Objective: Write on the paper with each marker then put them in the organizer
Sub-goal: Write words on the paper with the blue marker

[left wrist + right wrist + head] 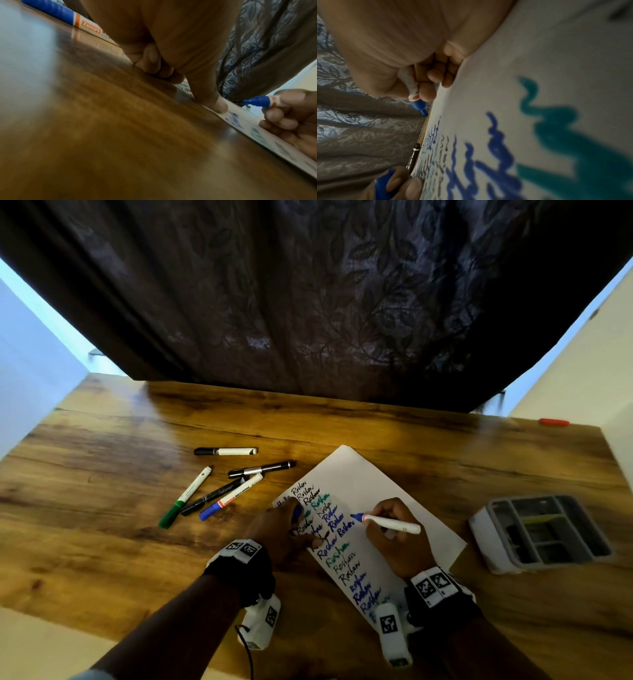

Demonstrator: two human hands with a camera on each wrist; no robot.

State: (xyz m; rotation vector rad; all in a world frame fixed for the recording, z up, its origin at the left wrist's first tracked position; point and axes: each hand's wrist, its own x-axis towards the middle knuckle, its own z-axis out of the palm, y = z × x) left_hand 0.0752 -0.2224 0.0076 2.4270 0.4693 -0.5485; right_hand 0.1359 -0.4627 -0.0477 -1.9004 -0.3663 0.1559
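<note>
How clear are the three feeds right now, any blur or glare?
Head view: sharp at centre, glare on the table, edges bowed. Left wrist view: near table blurred, left hand soft, blue marker fairly clear. Right wrist view: dim, near writing on the paper out of focus.

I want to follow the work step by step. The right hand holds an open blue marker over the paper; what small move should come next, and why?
Probably close the marker. The right hand grips the blue marker with its tip lifted off the paper, just past a blue word. The left hand holds the blue cap, so bringing tip and cap together seems next, before the organizer.
</note>
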